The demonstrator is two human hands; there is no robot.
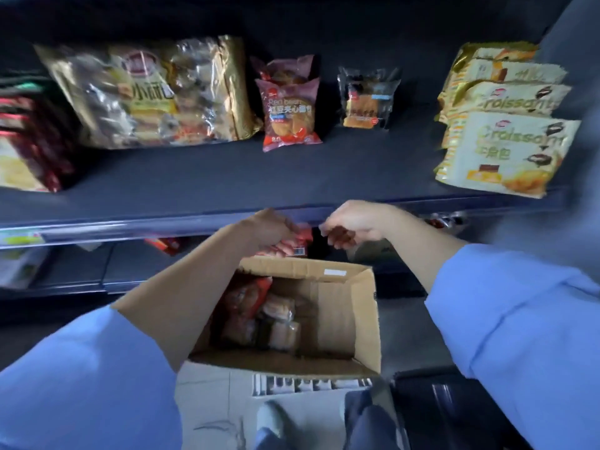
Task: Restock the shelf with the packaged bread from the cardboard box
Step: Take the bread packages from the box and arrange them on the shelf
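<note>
- We are reading "Croissant" on the pale yellow packs [506,151] standing in a row at the right end of the shelf [194,177].
- We are reading "Red bean" over Chinese characters on the maroon packet [289,118] at mid-shelf; a second one is standing behind it.
- The big gold-edged bag [152,95] on the left is showing a red logo and Chinese writing, too blurred to read.
- The left hand [272,228] is gripping a red bread packet [297,246], barcode facing us, just under the shelf's front lip and above the cardboard box [344,306].
- The right hand [354,225] is hovering just beside that packet, fingers [337,237] loosely half-curled, holding nothing we can see.
- More packets [259,313] are lying in the left side of the box, which is sitting open on the floor.
</note>
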